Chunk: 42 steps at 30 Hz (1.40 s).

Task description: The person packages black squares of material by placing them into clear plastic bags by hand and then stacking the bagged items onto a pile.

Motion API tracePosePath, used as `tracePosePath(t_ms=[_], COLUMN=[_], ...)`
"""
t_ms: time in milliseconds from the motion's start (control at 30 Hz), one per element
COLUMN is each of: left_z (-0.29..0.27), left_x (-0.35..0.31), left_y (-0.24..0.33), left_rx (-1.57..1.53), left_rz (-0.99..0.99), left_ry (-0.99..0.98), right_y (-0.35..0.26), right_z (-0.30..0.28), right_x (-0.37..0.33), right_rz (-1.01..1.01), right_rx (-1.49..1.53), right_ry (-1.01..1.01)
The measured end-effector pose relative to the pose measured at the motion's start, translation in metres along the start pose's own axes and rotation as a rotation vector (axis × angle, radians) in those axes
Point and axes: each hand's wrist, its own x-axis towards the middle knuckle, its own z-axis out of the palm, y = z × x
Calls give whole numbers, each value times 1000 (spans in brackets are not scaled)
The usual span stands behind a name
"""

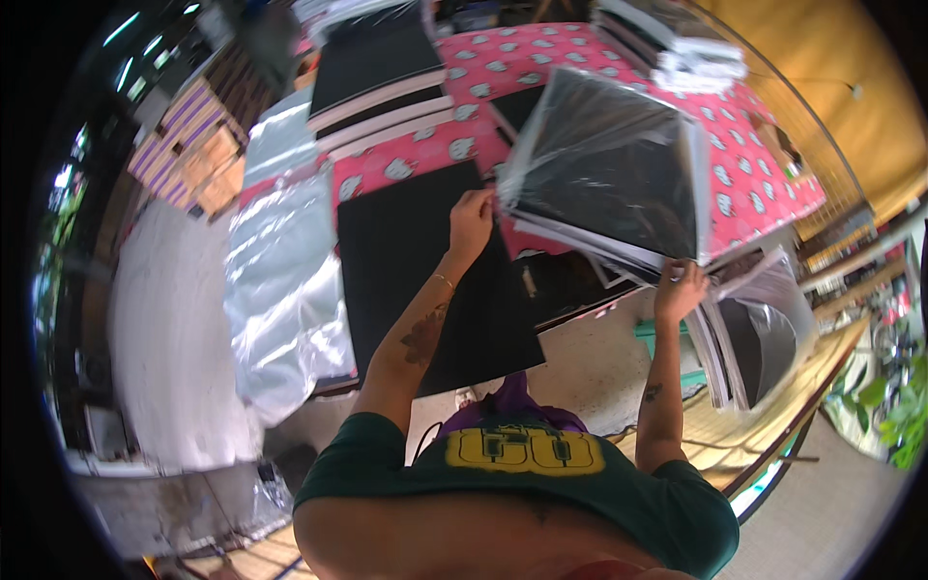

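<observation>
My left hand (471, 219) grips the left edge of a black board wrapped in clear plastic (609, 164), and my right hand (682, 287) holds its near right corner. The wrapped board is tilted up above a stack of similar black-and-white boards (570, 246). Beside my left forearm a bare black sheet (406, 261) lies flat on the table with the pink patterned cloth (754, 184).
A heap of clear plastic bags (280, 280) lies at the table's left end. More stacked boards (377, 82) sit further back, and another pile (696, 53) at the far right. Wrapped boards (764, 333) lean on a wooden bench (773, 425) to my right.
</observation>
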Motion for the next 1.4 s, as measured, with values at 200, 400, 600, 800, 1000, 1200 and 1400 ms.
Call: tracePosePath(t_ms=[200,400,600,800,1000,1200,1400], left_z=[-121,-347,-423,-384,-419,-367,-370], left_x=[-56,-146,-211,-141,-123,-124,-222], left_y=[21,-35,-78,-36,-24,57,-67], left_rx=[215,755,648,547,462,-302,1008], left_rz=[-91,-340,-541,-436,-697,-491,-505], left_ry=[10,70,56,84,-202,282,38], right_y=[-138,-114,-224,-406,-460,-460,-339], right_z=[9,74,79,10,6,-2,4], right_x=[-20,-13,-102,-291,-302,-233,-102], right_rz=[-597,-358,-381,388,523,245,742], right_rx=[-105,-162,784,1408,1453,1783,2123], right_ry=[-28,-207,-606,-2204,-2123,-1437,-968])
